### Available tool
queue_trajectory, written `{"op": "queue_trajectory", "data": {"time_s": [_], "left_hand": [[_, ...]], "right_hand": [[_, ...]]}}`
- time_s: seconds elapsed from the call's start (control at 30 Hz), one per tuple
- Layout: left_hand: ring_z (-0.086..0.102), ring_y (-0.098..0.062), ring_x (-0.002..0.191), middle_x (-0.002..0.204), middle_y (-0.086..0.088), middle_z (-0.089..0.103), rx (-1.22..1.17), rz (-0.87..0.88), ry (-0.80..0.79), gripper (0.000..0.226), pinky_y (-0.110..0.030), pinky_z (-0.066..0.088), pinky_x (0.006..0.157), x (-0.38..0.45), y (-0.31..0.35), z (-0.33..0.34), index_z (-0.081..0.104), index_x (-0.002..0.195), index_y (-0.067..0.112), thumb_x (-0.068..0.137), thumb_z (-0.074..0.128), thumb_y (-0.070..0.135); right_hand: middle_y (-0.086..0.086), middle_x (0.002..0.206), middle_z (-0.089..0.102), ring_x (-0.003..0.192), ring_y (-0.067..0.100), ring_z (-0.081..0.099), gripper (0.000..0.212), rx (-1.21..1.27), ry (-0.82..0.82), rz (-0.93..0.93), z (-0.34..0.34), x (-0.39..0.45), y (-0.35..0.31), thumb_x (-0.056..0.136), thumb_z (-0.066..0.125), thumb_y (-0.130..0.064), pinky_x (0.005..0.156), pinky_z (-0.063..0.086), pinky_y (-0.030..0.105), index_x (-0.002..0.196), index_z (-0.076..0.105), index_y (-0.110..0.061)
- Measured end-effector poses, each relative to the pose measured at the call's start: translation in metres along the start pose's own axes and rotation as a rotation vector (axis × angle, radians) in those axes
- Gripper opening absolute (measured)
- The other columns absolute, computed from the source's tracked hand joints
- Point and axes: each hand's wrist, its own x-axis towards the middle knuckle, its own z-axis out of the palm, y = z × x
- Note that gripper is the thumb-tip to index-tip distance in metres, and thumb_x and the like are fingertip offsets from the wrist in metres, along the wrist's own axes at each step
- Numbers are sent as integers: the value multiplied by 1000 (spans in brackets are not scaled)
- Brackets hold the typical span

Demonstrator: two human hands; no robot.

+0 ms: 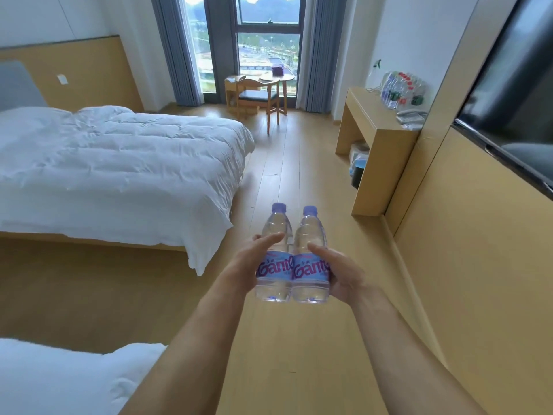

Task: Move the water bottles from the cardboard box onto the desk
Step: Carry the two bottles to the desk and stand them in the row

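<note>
Two clear water bottles with purple caps and blue labels are held side by side above the wooden floor. My left hand (245, 265) grips the left bottle (273, 259), thumb across its front. My right hand (341, 272) grips the right bottle (309, 259) the same way. The wooden desk (368, 121) stands far off against the right wall. Several more water bottles (399, 89) stand grouped on its top. The cardboard box is not in view.
A white bed (113, 163) fills the left side, and another white bed corner (68, 378) lies at lower left. A chair (260, 97) and a small round table (276, 77) stand by the window. A TV (514, 94) hangs on the right wall. A telephone (411, 116) sits on the desk.
</note>
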Motion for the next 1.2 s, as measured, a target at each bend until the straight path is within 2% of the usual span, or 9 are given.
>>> {"op": "queue_trajectory", "data": {"time_s": [0.1, 0.2, 0.33, 0.47, 0.63, 0.77, 0.9, 1.03, 1.2], "left_hand": [[70, -40, 103, 124, -26, 65, -7, 3, -15, 55, -57, 55, 95, 39, 20, 3, 49, 129, 13, 87, 77, 35], [67, -41, 105, 132, -29, 60, -28, -1, -60, 62, -58, 51, 101, 81, 40, 4, 47, 137, 10, 87, 77, 34], [66, -42, 105, 131, -29, 61, -49, -8, -85, 64, -58, 51, 101, 139, 60, 1, 49, 138, 8, 86, 77, 34], [65, -45, 115, 130, -29, 62, -57, -3, -108, 67, -60, 51, 100, 213, 87, -7, 50, 136, 8, 83, 80, 36], [68, -43, 108, 123, -27, 66, -23, -8, -154, 62, -56, 55, 96, 308, 137, -23, 54, 130, 7, 83, 81, 38], [72, -37, 90, 107, -24, 71, 0, 13, -217, 49, -47, 61, 81, 377, 189, -34, 59, 121, 6, 87, 77, 36], [72, -37, 88, 110, -27, 70, 37, 20, -251, 49, -46, 61, 80, 439, 238, -37, 60, 124, 3, 89, 74, 35], [71, -36, 89, 108, -25, 70, 55, 24, -273, 47, -47, 60, 83, 494, 271, -38, 60, 123, 3, 90, 74, 35], [71, -39, 94, 121, -29, 67, 72, 12, -269, 55, -47, 61, 80, 565, 301, -39, 56, 128, 3, 88, 76, 35]], "right_hand": [[26, 118, 69, 107, 41, 69, 60, 12, -10, 4, -7, 37, -23, 82, 76, -29, 94, 56, 56, 131, 57, -1], [26, 117, 70, 105, 39, 69, 64, 24, -26, 8, -14, 76, -44, 79, 76, -32, 97, 54, 56, 132, 56, -2], [26, 123, 67, 105, 39, 69, 64, 29, -8, 31, -22, 129, -68, 82, 77, -34, 92, 56, 53, 134, 54, -4], [23, 116, 70, 103, 38, 71, 70, 22, 11, 35, -30, 199, -94, 78, 82, -36, 85, 59, 51, 135, 54, -7], [27, 127, 65, 117, 43, 64, 84, 6, 44, 35, -26, 293, -134, 71, 87, -40, 104, 48, 60, 140, 51, -8], [27, 125, 66, 114, 43, 65, 77, 11, 63, 12, -15, 361, -176, 77, 83, -38, 99, 53, 56, 139, 51, -6], [27, 127, 65, 117, 43, 64, 78, 18, 103, -21, -7, 414, -216, 73, 82, -38, 104, 49, 58, 138, 53, -7], [27, 128, 65, 120, 44, 62, 69, 29, 146, -22, -9, 464, -247, 82, 76, -36, 107, 46, 58, 139, 52, -6], [25, 124, 68, 116, 41, 65, 56, 27, 143, 9, -20, 528, -278, 91, 70, -37, 96, 55, 51, 136, 54, -9]]}}
